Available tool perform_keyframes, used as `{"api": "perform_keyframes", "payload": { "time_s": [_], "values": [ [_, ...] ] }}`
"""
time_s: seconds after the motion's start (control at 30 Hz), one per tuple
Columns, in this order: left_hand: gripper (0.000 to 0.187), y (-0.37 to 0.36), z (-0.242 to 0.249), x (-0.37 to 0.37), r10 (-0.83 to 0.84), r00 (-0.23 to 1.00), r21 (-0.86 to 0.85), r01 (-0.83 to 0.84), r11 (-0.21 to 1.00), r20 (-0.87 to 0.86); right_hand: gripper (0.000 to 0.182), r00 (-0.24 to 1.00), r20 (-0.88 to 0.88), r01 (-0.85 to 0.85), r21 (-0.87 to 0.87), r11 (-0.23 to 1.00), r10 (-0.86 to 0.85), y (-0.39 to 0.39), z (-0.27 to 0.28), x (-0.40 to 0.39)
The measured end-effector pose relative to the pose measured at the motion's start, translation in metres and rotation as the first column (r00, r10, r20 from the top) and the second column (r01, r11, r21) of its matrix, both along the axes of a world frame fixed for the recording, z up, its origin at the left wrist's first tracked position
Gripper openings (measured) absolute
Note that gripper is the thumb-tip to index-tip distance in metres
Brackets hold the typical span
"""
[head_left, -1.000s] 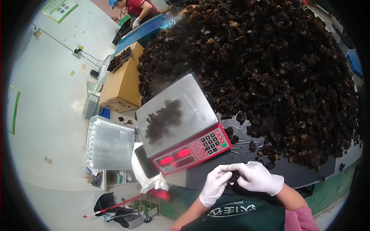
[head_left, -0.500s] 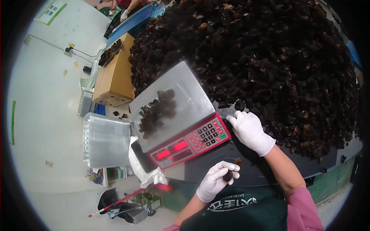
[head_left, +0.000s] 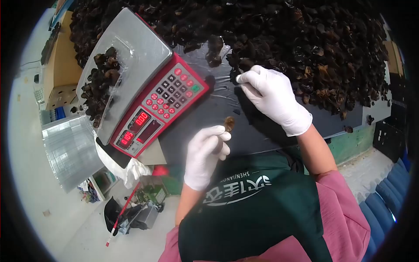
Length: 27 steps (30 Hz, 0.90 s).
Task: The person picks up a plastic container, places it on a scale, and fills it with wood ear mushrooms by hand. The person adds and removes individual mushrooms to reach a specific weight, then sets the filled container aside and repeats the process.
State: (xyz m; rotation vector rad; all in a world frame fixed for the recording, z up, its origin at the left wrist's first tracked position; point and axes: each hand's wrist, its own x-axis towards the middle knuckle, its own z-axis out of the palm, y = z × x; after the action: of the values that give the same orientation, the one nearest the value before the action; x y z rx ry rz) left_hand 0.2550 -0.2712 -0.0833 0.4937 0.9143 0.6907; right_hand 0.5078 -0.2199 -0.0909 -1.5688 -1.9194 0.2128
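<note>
Between the gloved fingertips of my left hand (head_left: pixel 207 153) is a small brown wood ear mushroom piece (head_left: pixel 229 123), held above the dark tabletop (head_left: pixel 192 139). My right hand (head_left: pixel 277 100), also in a white glove, has its fingers pinched together at the near edge of a big wood ear mushroom heap (head_left: pixel 305 48). What those fingers hold, if anything, is hidden. To the left stands a red digital scale (head_left: pixel 152 109) with lit red digits. Its metal pan (head_left: pixel 144 56) bears a clear plastic tray (head_left: pixel 126 52) with several dark mushroom pieces (head_left: pixel 102 81) in it.
Stacked clear plastic containers (head_left: pixel 72 150) stand left of the scale, with a cardboard box (head_left: pixel 65 65) behind them. A white cloth (head_left: pixel 126 170) hangs by the scale's front corner. Blue padded objects (head_left: pixel 384 201) are at lower right.
My view has shifted, so the scale appears further left and larger. My left hand still has a mushroom piece at its fingertips. My right hand remains by the heap's edge, fingers closed.
</note>
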Motion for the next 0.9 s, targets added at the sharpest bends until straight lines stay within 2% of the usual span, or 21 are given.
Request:
{"api": "perform_keyframes", "payload": {
  "time_s": [0.13, 0.23, 0.33, 0.37, 0.43, 0.5, 0.57, 0.63, 0.67, 0.7, 0.77, 0.8, 0.83, 0.87, 0.9],
  "values": [
    [0.030, 0.001, 0.003, 0.003, -0.006, 0.999, 0.019, 0.007, 1.000, -0.037, 0.013, 0.993, -0.104, -0.054, 0.066, 0.996, 0.061, 0.034, -0.009, -0.029],
    [0.031, 0.003, 0.010, 0.006, -0.019, 0.998, 0.022, 0.021, 1.000, -0.067, 0.019, 0.976, 0.146, -0.145, -0.110, 0.983, 0.160, 0.052, -0.023, -0.043],
    [0.035, 0.003, 0.012, 0.007, -0.003, 0.998, 0.029, 0.005, 1.000, -0.069, 0.007, 0.980, 0.134, -0.141, -0.027, 0.990, 0.144, 0.043, -0.015, -0.037],
    [0.038, 0.003, 0.012, 0.008, 0.008, 0.998, 0.032, -0.006, 0.999, -0.063, 0.008, 0.995, 0.075, -0.063, 0.019, 0.998, 0.062, 0.035, -0.011, -0.034],
    [0.042, 0.005, 0.008, 0.006, -0.034, 0.998, 0.005, 0.034, 0.999, -0.044, 0.012, 1.000, -0.014, -0.020, 0.009, 1.000, 0.020, 0.012, 0.003, -0.021],
    [0.047, 0.005, 0.002, 0.007, -0.084, 0.996, -0.011, 0.084, 0.996, -0.015, 0.014, 0.982, -0.190, -0.035, -0.148, 0.988, 0.006, -0.013, 0.018, -0.015],
    [0.054, 0.008, 0.002, 0.017, -0.070, 0.994, -0.138, 0.082, 0.987, 0.085, 0.017, 0.943, -0.324, -0.151, -0.199, 0.968, 0.080, -0.035, 0.033, -0.017],
    [0.061, 0.008, 0.007, 0.023, -0.069, 0.991, -0.225, 0.093, 0.970, 0.115, 0.020, 0.951, -0.189, -0.280, -0.208, 0.937, 0.243, -0.048, 0.045, -0.021],
    [0.064, 0.008, 0.009, 0.026, -0.077, 0.992, -0.249, 0.100, 0.963, 0.099, 0.023, 0.946, -0.201, -0.308, -0.300, 0.903, 0.255, -0.050, 0.056, -0.023],
    [0.067, 0.008, 0.013, 0.028, -0.084, 0.993, -0.272, 0.103, 0.957, 0.082, 0.023, 0.946, -0.225, -0.291, -0.284, 0.914, 0.232, -0.050, 0.054, -0.020],
    [0.053, 0.006, 0.020, 0.029, -0.106, 0.994, -0.242, 0.107, 0.964, 0.017, 0.022, 0.942, -0.274, -0.266, -0.246, 0.932, 0.196, -0.040, 0.040, -0.009],
    [0.049, 0.005, 0.019, 0.026, -0.126, 0.992, -0.251, 0.119, 0.961, -0.011, 0.019, 0.936, -0.338, -0.156, -0.153, 0.976, 0.097, -0.027, 0.029, -0.011],
    [0.046, 0.004, 0.019, 0.023, -0.150, 0.988, -0.260, 0.134, 0.956, -0.041, 0.015, 0.959, -0.280, -0.064, -0.082, 0.995, 0.039, -0.013, 0.023, -0.012],
    [0.038, 0.001, 0.019, 0.022, -0.094, 0.996, -0.256, 0.090, 0.962, -0.001, 0.013, 0.987, -0.161, -0.007, -0.007, 1.000, 0.006, 0.003, 0.018, -0.016],
    [0.038, -0.001, 0.017, 0.021, -0.087, 0.996, -0.243, 0.087, 0.966, 0.010, 0.011, 0.998, -0.042, 0.042, 0.075, 0.996, -0.039, 0.019, 0.014, -0.021]
  ]
}}
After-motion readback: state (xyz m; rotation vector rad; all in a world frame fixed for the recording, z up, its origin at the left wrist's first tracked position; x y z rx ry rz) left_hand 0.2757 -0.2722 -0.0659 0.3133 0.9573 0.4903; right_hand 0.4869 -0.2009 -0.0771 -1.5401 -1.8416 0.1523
